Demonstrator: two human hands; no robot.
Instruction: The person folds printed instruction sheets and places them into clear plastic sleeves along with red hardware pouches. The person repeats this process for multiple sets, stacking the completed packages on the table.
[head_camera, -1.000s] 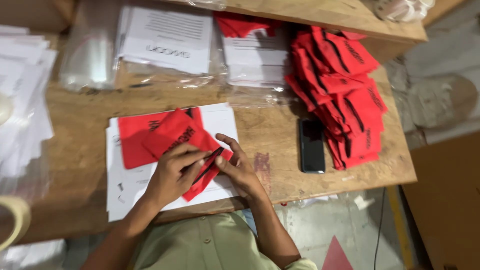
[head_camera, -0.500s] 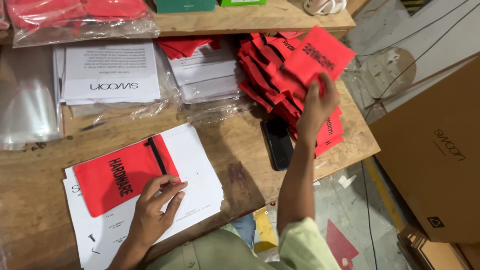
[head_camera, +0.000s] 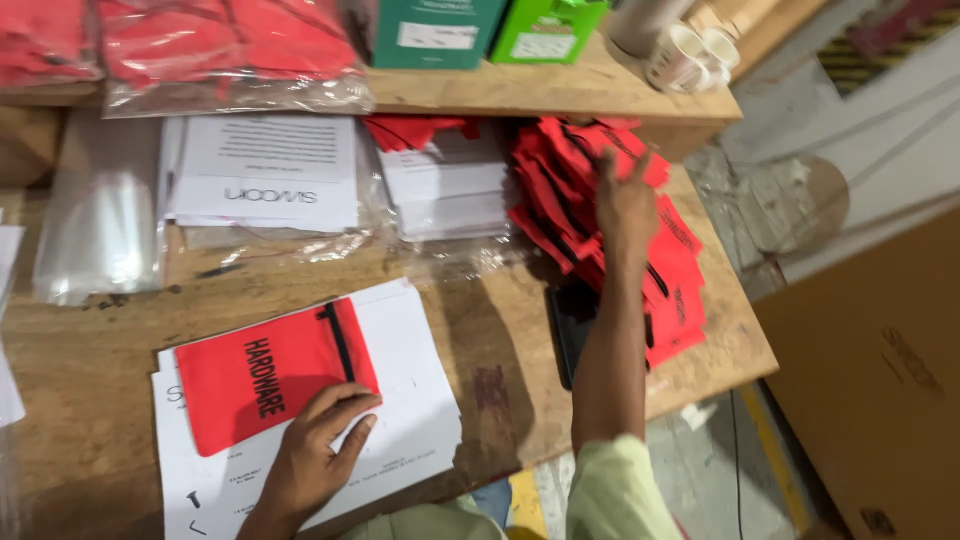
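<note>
Under both our hands ran the wooden workbench (head_camera: 100, 370), the biggest thing in view, and off beyond our right arm a large brown cardboard box (head_camera: 880, 380) stood on the floor. Past our right hand (head_camera: 625, 205), and partly beneath it, lay the heap of red pouches (head_camera: 680, 290), spread loosely toward the bench's edge; that hand was raised over the heap with its fingers loosely spread and nothing gripped in it that we could see, though whether the fingertips touched the top pouch we could not tell. Beyond our left hand, toward the back of the bench, sat a bagged stack of printed sheets (head_camera: 265, 170), and beside it, nearer our right hand, a second bagged stack of white sheets (head_camera: 445, 190). Directly under our left hand (head_camera: 315, 450) lay a white paper sheet (head_camera: 410, 400), and on it a single red zip pouch (head_camera: 270, 375), flat, its black zip on the side toward our right hand. Our left hand rested open, palm down, its fingers pressing the near edge of that pouch without closing round it. Just beside our right forearm, between the two hands, a dark phone (head_camera: 570, 330) lay flat on the wood.
</note>
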